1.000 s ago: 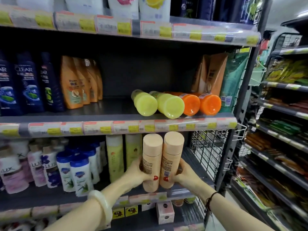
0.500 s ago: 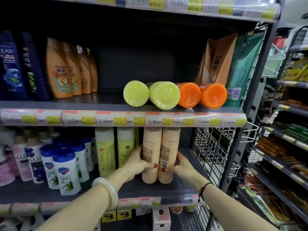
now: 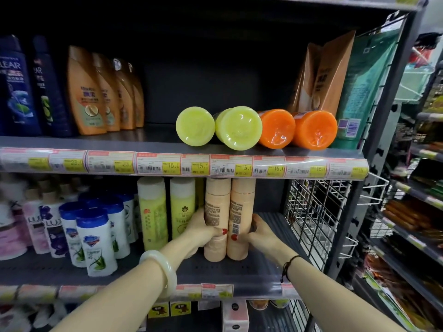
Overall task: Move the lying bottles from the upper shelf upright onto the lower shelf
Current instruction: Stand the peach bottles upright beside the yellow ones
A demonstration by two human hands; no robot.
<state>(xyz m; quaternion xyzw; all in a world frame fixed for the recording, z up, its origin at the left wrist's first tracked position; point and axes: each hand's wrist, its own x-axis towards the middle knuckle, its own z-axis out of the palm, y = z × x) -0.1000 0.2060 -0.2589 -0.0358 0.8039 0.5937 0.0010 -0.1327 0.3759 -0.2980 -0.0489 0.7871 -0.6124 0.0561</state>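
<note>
Dim, shadowed shelf recesses; glare on caps; blurred, warped edges.

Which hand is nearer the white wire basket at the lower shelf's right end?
Right. The right hand grips the peach bottles on the side facing the white wire basket; the left hand is beyond them.

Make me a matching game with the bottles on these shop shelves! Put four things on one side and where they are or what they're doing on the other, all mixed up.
Things:
1. orange bottles
2. peach bottles
3. dark blue bottles
4. white bottles with blue caps

Places or states:
A. standing, lower shelf, left part
B. lying down, upper shelf
C. upright, held between both hands
D. standing, upper shelf, far left

Pairs: 1-B, 2-C, 3-D, 4-A
</note>
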